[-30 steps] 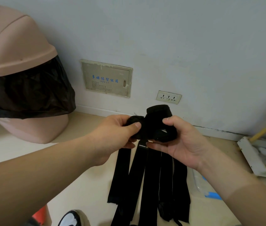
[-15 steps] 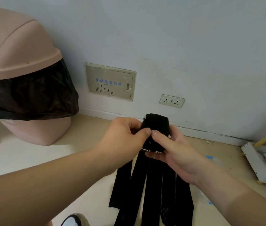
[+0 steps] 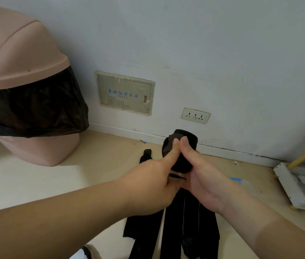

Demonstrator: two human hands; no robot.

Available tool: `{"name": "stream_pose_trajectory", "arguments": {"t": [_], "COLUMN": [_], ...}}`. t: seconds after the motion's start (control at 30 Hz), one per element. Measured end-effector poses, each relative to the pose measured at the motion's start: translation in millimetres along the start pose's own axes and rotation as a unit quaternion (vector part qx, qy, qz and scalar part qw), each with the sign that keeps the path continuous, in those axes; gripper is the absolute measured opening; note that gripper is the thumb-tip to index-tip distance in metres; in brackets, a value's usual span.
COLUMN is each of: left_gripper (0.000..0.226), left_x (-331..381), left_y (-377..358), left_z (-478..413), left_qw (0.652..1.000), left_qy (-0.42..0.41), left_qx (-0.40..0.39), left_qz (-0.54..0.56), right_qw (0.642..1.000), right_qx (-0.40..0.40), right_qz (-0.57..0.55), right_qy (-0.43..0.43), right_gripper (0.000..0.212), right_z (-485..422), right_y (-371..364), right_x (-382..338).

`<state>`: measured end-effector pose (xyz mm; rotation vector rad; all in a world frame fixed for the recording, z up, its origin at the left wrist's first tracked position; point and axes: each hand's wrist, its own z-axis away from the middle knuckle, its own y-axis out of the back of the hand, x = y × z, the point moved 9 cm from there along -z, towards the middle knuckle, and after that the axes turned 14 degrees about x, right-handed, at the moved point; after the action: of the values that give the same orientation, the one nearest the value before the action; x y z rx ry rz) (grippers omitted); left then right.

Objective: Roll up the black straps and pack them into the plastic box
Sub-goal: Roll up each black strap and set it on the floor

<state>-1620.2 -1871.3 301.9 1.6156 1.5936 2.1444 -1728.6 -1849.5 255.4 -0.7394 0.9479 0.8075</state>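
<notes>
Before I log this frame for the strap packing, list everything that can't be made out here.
Head view only:
- Rolled strap: lower half hidden by left hand and right hand.
- Loose straps: ends cut by the bottom edge; overlap hides their count.
- Clear plastic by the right hand: blurred, whether it is the box is unclear.
- Wall panel lettering: too small.

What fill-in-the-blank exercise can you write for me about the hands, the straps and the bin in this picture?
1. The left hand and the right hand both grip the rolled strap, whose colour is ____.
2. The loose straps lie on the ____.
3. The pink bin is lined with a black plastic ____.
Missing words: black; floor; bag.
</notes>
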Motion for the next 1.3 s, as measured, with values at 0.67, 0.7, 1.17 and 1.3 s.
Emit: {"name": "stream_pose_trajectory", "arguments": {"t": [0.67,0.7,1.17,1.3], "left_gripper": [0.042,0.046,0.058,0.050], "left_x": [-61,-62,-10,-24], "left_y": [24,26,2,10], "left_z": [-15,-16,-15,-18], "left_qw": [0.960,0.956,0.998,0.997], "left_qy": [0.206,0.209,0.006,0.051], "left_qx": [0.130,0.135,-0.042,-0.061], "left_qz": [0.142,0.155,0.054,0.009], "right_qw": [0.996,0.996,0.987,0.995], "right_qx": [0.045,0.042,-0.076,0.007], "right_qz": [0.075,0.074,0.143,0.102], "right_qy": [0.020,0.023,0.004,-0.012], "right_gripper": [0.031,0.031,0.066,0.051], "right_z": [-17,-17,20,13], "right_y": [15,13,21,30], "right_x": [-3,-5,7,2]}}
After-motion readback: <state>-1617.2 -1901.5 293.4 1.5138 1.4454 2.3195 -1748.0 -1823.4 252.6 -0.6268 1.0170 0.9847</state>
